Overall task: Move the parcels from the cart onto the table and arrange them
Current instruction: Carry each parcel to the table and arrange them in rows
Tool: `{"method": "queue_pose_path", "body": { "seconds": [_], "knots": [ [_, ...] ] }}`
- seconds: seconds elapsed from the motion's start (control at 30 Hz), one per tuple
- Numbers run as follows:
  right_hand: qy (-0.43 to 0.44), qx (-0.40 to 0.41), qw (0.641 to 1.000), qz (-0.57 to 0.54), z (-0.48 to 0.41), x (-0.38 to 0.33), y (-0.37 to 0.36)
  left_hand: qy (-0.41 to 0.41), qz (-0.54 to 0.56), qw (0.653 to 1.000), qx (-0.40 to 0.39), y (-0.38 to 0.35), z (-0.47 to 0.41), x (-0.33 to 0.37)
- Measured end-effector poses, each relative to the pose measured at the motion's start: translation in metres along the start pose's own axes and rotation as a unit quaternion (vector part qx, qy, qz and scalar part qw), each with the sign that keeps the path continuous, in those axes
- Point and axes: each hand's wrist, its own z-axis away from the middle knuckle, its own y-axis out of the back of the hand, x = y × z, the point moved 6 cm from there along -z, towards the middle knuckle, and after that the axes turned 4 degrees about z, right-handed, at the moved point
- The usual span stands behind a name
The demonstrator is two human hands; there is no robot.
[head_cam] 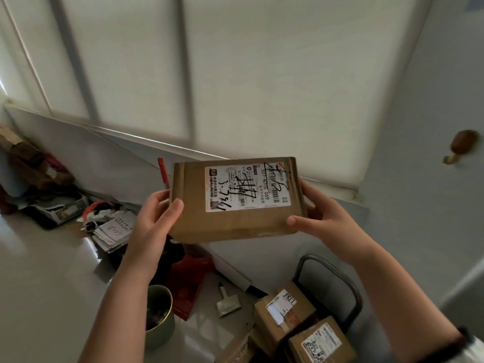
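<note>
Crosswise, the parcel [235, 200] spans left hand [154, 218] to right hand [319, 218].

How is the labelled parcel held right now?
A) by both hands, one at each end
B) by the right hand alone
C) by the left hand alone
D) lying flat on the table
A: the left hand grips one end of the parcel and the right hand grips the other, thumbs over its labelled face.

Brown cardboard parcels [235, 203] [284, 309] [318, 341]: three
Bare hands [154, 218] [323, 218]: two
Red marker pen [163, 174]: one
Round green tin [160, 319]: one, lower left
</note>
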Motion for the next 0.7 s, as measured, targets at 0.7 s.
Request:
{"method": "queue_pose_path", "body": {
  "seconds": [0.7],
  "knots": [
    [-0.003,0.101,0.995,-0.007,0.001,0.0,0.053,0.125,-0.094,0.987,0.038,-0.051,-0.012,-0.008]
  ]
}}
